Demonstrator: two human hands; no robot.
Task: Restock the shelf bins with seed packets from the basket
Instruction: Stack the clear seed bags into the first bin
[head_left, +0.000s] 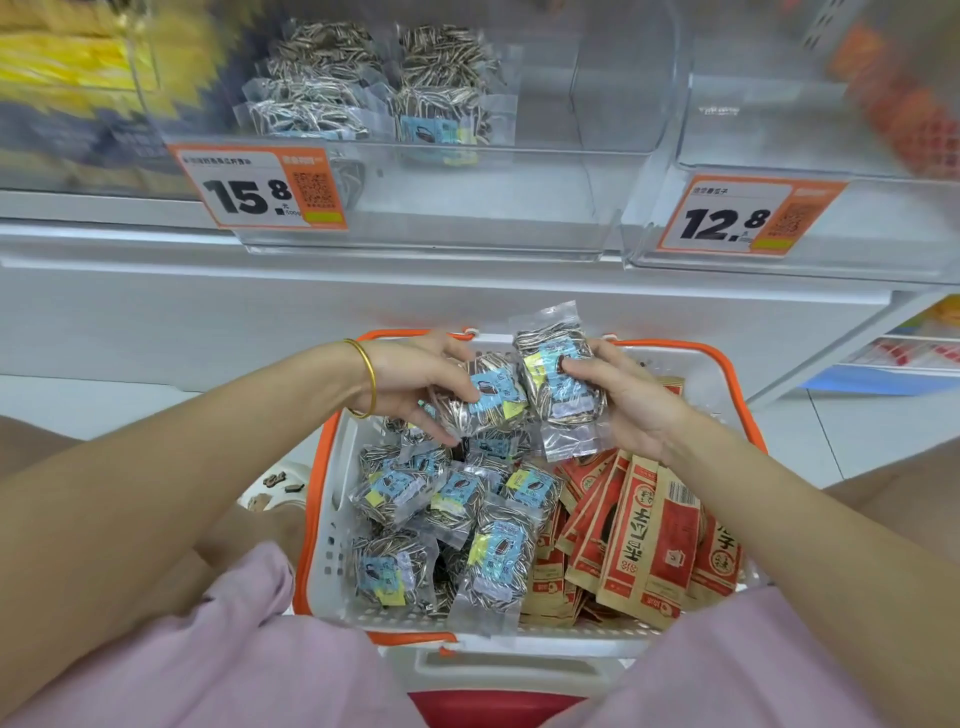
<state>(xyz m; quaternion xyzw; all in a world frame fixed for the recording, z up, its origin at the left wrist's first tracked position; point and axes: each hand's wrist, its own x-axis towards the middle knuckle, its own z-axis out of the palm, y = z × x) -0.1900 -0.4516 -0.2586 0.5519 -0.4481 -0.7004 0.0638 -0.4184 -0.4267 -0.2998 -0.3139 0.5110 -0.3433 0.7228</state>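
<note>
Over basket (691, 349): hands (both closed) gripping seed packets (558, 382)

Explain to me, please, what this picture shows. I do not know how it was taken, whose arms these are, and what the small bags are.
The single picture comes from a camera worn on a person's head, looking forward and down. So the two arms belong to the wearer, not to a machine. The left hand, with a gold bangle on its wrist, holds a clear seed packet. The right hand holds another clear packet. Below them stands a white basket with an orange rim, filled with more clear packets on the left and red and brown paper packets on the right. Above is a shelf with clear bins: the bin priced 15.8 has a few seed packets at the back; the bin priced 12.8 looks empty.
</note>
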